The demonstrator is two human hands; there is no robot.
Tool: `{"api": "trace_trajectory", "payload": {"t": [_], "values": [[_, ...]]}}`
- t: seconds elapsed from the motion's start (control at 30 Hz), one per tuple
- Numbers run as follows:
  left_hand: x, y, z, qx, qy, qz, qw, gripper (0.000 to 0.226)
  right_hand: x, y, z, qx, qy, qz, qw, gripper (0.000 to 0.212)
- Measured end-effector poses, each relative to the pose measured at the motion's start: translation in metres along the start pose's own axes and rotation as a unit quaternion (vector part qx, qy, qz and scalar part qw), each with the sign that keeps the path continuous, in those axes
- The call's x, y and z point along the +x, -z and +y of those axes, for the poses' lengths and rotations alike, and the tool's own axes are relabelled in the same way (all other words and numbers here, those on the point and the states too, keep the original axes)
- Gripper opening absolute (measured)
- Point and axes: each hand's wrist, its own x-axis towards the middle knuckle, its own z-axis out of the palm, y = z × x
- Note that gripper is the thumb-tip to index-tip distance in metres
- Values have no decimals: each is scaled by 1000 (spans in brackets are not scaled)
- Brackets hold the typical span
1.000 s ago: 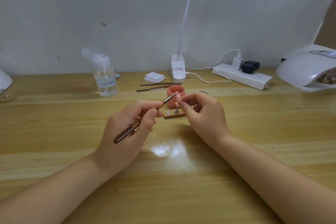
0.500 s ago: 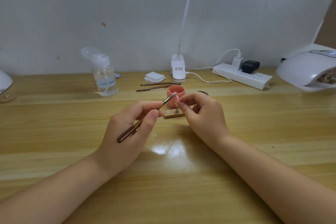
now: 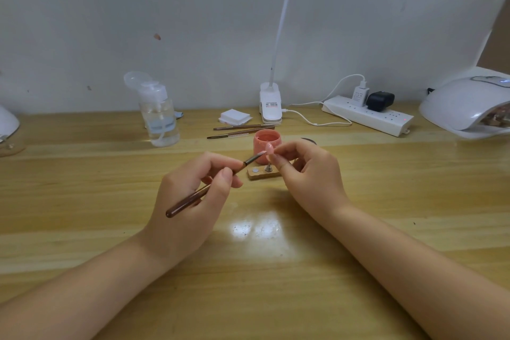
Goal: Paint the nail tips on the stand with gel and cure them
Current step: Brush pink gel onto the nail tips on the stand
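My left hand [image 3: 193, 196] grips a brown-handled brush [image 3: 190, 200], and its bristle end touches a small pink nail tip [image 3: 269, 149]. My right hand [image 3: 306, 174] pinches that nail tip between thumb and forefinger, just above a small wooden stand [image 3: 263, 173] with a metal post. An open pink gel pot [image 3: 267, 145] stands right behind the nail tip. At the far right sits the white curing lamp [image 3: 469, 105].
Two spare brushes [image 3: 242, 130] and a stack of white pads [image 3: 235, 116] lie behind the pot. A clear pump bottle [image 3: 158, 116] stands to the left. A clip lamp base [image 3: 270, 103], a cable and a power strip [image 3: 368, 114] line the wall.
Both hands have stayed almost in place; the brush tip has shifted slightly along the nail tip.
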Motion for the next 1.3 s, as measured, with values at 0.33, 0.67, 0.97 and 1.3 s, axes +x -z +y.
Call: {"api": "trace_trajectory", "payload": {"t": [0.33,0.67,0.97,1.3], "values": [[0,0,2,4,-3,-10,1000,23,1,-1,2,2,-4,8,1000,8],[1,0,2,-3,8,-12,1000,24,2,-1,2,2,-4,11,1000,13],[1,-1,3,-18,17,-9,1000,27,2,-1,2,15,-14,11,1000,11],[1,1,5,5,-27,-18,999,20,1,0,0,10,-10,12,1000,19]]}}
